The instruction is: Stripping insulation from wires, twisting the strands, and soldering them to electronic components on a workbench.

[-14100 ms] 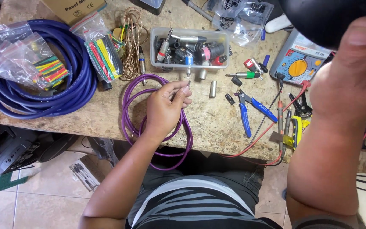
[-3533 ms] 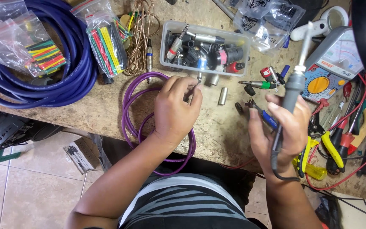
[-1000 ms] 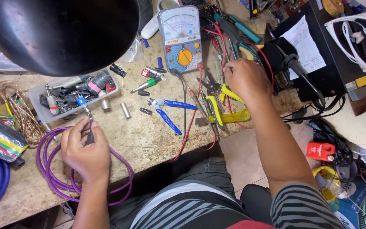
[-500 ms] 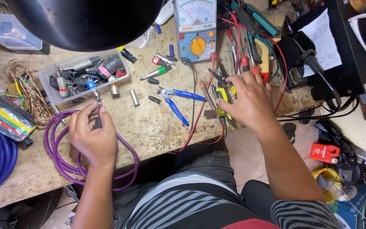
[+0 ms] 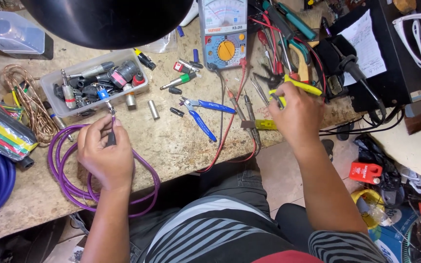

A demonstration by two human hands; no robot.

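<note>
My left hand (image 5: 104, 157) pinched the purple cable (image 5: 69, 182) end at nine o'clock, connector not yet fitted, while my right hand (image 5: 296, 114) closed around yellow-handled pliers (image 5: 296, 86) at two o'clock.

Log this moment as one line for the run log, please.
left hand: holds purple cable end | right hand: grips yellow-handled pliers | nearby: blue cutters, connector tray, multimeter

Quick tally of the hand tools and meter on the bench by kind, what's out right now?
Blue-handled cutters: 1
Yellow-handled pliers, under the right hand: 1
Analog multimeter: 1
Coiled purple cable, end held by the left hand: 1
Total: 4
</note>
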